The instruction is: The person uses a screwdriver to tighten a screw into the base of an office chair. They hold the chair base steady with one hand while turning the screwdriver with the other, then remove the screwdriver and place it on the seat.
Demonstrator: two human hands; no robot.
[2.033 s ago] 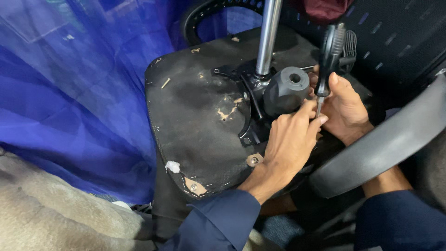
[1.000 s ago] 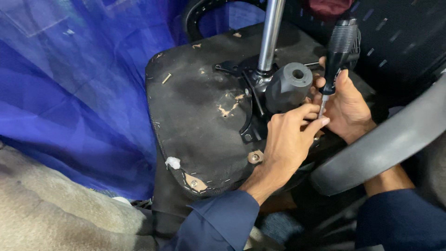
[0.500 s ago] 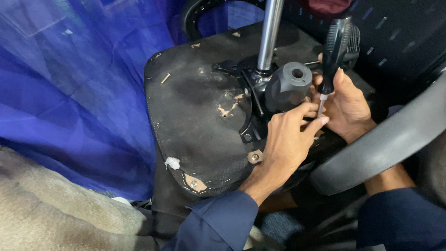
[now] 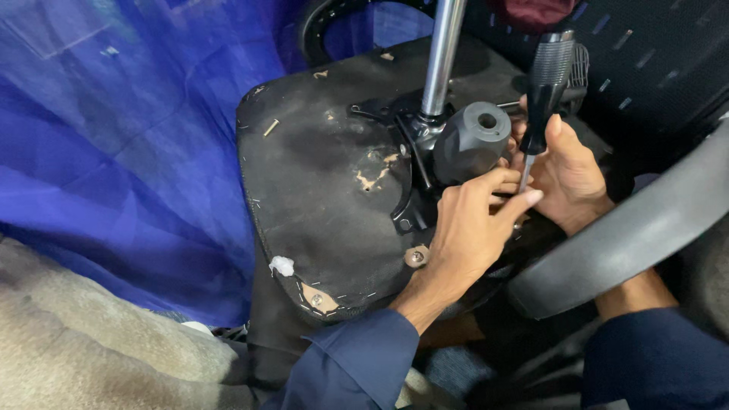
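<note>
screwdriver (image 4: pixel 545 83): black ribbed handle up, thin metal shaft down; long axis near upright, tilted slightly, tip hidden between the two hands
right hand (image 4: pixel 566 178): wrapped around the lower end of the handle, thumb lying up along it (the nearer hand to the tool, in contact)
left hand (image 4: pixel 471 228): fingers curled narrow, fingertips pinched at the shaft just left of the right hand; whether it holds a screw, cannot tell
grey knob (image 4: pixel 471 140): round, hole in its top, just above the left fingers, touching or nearly so
chrome post (image 4: pixel 440 57): rises away from the hands, beyond the knob
chair seat underside (image 4: pixel 319 175): black, worn, torn patches, loose screw lying on it, left of both hands
armrest (image 4: pixel 630 231): grey curved bar, below the right hand, crossing over the wrist
blue cloth (image 4: pixel 114 137): far left of the hands
beige blanket (image 4: pixel 91 334): lower left, near the left sleeve
mesh chair back (image 4: pixel 653 53): dark, behind the right hand
</note>
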